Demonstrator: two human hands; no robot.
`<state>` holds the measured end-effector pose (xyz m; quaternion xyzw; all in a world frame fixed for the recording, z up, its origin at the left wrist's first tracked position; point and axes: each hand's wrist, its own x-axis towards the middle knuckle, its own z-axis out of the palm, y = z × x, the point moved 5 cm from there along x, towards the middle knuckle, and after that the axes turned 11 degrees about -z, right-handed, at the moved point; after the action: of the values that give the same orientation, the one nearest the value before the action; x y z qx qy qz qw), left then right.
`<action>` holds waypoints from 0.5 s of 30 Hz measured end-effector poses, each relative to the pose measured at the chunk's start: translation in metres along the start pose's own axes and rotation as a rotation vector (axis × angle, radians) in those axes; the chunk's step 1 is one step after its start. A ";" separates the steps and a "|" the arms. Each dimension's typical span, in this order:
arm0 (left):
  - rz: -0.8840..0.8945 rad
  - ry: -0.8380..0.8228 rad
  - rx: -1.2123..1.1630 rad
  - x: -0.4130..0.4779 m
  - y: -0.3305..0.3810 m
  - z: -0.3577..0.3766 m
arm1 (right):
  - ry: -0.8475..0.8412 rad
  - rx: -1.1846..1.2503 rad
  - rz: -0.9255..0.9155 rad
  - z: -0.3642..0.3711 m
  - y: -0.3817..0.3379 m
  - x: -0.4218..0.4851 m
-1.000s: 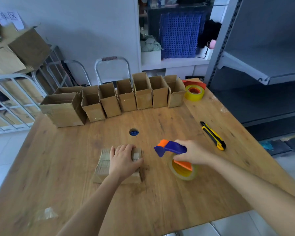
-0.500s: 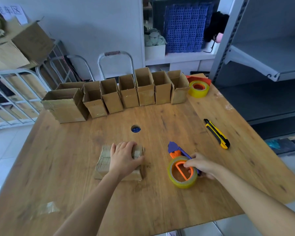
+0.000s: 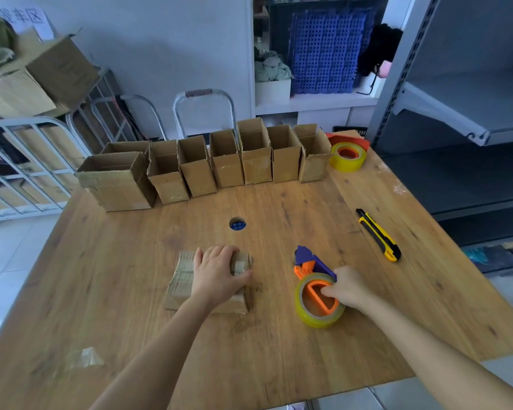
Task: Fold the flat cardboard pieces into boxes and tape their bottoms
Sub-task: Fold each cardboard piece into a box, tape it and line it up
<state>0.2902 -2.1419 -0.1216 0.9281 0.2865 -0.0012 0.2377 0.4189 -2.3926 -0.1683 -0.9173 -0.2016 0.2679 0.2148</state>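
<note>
A small cardboard box (image 3: 184, 279) lies on the wooden table (image 3: 279, 365) with its taped side up. My left hand (image 3: 216, 273) rests on top of it, fingers curled over its far edge and thumb along its right side. To the right, a purple and orange tape dispenser (image 3: 314, 312) with a yellow roll lies flat on the table. My right hand (image 3: 348, 288) holds it, fingertips hooked in the orange core. Several folded boxes (image 3: 225, 167) stand open in a row at the table's far edge, next to a larger box (image 3: 116, 182).
A yellow utility knife (image 3: 378, 235) lies at the right. A spare tape roll (image 3: 347, 156) sits at the far right corner. There is a round hole (image 3: 237, 224) mid-table and a tape scrap (image 3: 83, 358) near left. Metal shelving (image 3: 456, 113) stands right of the table.
My right hand lowered the tape dispenser from above the table and laid it flat, keeping hold of it. My left hand stayed on the box.
</note>
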 end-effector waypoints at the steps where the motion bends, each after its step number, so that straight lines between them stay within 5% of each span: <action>1: -0.001 -0.012 -0.010 0.001 0.000 0.000 | 0.032 -0.119 -0.007 -0.005 -0.009 -0.006; 3: -0.022 -0.037 -0.060 0.002 0.000 -0.004 | 0.206 -0.171 -0.133 -0.016 -0.044 -0.021; 5: -0.084 -0.072 -0.225 0.002 0.002 -0.011 | 0.337 0.035 -0.320 -0.019 -0.090 -0.038; 7: -0.152 -0.126 -0.416 -0.002 0.001 -0.016 | 0.292 0.177 -0.401 -0.007 -0.129 -0.045; 11: -0.197 -0.181 -0.533 -0.007 -0.008 -0.013 | 0.108 0.292 -0.263 0.029 -0.167 -0.033; 15: -0.265 -0.158 -0.750 -0.006 -0.018 -0.018 | 0.135 0.255 -0.162 0.052 -0.171 -0.022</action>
<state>0.2732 -2.1241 -0.1126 0.7292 0.3653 0.0016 0.5786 0.3280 -2.2474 -0.1132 -0.8791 -0.2246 0.2110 0.3636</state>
